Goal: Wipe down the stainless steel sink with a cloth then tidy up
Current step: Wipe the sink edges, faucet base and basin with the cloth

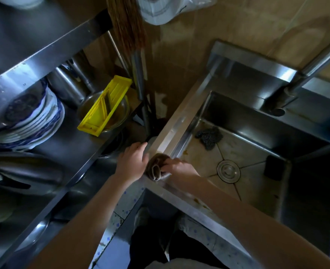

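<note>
Your right hand (pixel 176 166) grips a rolled brown cloth (pixel 157 168), fingers curled over it. It presses the cloth onto the near-left corner of the stainless steel sink (pixel 170 133), just below the middle of the frame. Your left hand (pixel 133 162) sits just beside the cloth on the outer side of the rim. Its fingers lie fairly straight against the rim's edge and pinch nothing.

Inside the basin, a grey steel scourer (pixel 208 136) lies near the far-left corner, well apart from the cloth. The round drain cover (pixel 228 170) sits in the middle of the stained floor, and a dark sponge (pixel 273 167) leans against the right wall. The tap (pixel 306 74) reaches in from the upper right of the frame.

On the steel shelf (pixel 67 144) to the left, a yellow plastic slicer (pixel 104 105) lies tilted across a metal bowl (pixel 121 113). Farther left is a stack of blue-and-white plates (pixel 43 121). Broom bristles (pixel 129 22) hang at the top centre, beside a white plastic bag (pixel 160 8).
</note>
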The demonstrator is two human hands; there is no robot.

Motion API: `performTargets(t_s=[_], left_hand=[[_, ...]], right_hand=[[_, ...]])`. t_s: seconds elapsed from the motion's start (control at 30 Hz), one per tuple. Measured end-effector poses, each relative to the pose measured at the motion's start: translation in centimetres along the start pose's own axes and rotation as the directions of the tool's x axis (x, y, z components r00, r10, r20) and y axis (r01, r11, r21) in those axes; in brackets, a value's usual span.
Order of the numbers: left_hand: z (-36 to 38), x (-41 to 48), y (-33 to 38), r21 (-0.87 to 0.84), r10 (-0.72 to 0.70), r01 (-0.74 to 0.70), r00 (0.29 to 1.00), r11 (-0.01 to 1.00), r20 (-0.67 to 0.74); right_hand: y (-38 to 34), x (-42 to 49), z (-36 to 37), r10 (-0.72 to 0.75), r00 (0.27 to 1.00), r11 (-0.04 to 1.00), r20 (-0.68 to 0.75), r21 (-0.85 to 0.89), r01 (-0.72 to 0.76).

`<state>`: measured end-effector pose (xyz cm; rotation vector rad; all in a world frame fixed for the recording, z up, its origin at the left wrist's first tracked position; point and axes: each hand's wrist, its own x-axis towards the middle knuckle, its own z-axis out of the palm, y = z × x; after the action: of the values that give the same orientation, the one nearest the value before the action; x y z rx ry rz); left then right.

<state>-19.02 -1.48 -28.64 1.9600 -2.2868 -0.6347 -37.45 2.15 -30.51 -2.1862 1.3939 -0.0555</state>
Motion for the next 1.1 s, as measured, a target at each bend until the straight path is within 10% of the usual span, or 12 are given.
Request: performTargets(t_s=[0.5, 0.73, 1.1], left_hand=[[0.0, 1.7, -1.5, 0.039, 0.28, -0.289, 0.948, 0.957, 0.15], [0.3, 2.3, -2.6, 0.07, 0.347, -0.361, 0.924, 0.93, 0.16], [0.3, 2.3, -3.9, 0.063, 0.524, -0.537, 0.839, 0.842, 0.144]], right_hand=[[-4.3, -4.2, 2.7, 0.284, 0.928, 0.957, -0.242, 0.132, -0.259], [-8.7, -1.3, 3.1, 0.706, 0.642, 0.707, -0.3, 0.358, -0.61], [-10.2, -3.3, 5.3, 0.72, 0.554, 0.66, -0.418, 0.165, -0.732]])
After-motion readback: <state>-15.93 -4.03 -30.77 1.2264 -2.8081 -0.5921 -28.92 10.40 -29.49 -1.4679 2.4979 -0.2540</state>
